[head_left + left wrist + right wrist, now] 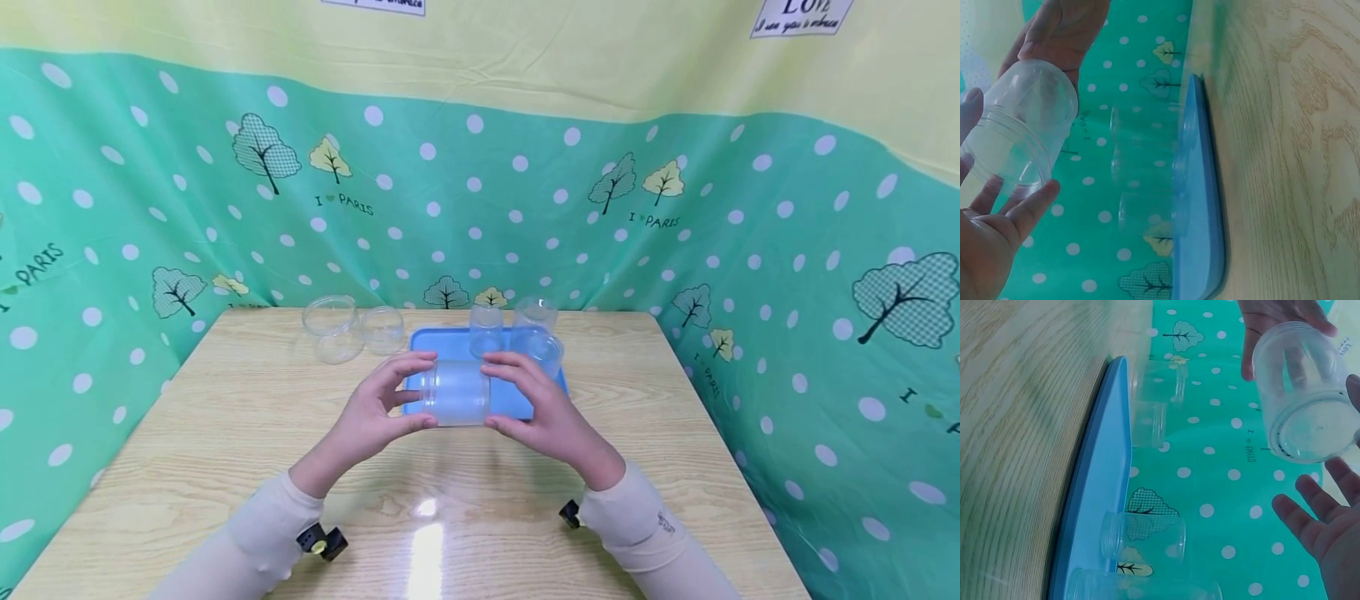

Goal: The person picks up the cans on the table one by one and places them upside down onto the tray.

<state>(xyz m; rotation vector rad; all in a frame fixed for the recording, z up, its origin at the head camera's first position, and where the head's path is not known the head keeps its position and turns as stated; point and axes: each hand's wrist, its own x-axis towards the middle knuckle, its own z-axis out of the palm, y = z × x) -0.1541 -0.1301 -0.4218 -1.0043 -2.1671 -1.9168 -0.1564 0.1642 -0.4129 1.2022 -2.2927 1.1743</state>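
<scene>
Jar [457, 393] is up off the table [225, 442], between both hands, in line with the near part of the blue tray [442, 342] in the head view. Long axis runs left-right, threaded mouth to the left, base to the right. Left hand [386, 404] grips the mouth end, right hand [536, 408] grips the base end, thumbs on the near side. Neither hand is nearer; both touch it. Three more clear jars stand on the tray, beyond the right hand.
</scene>
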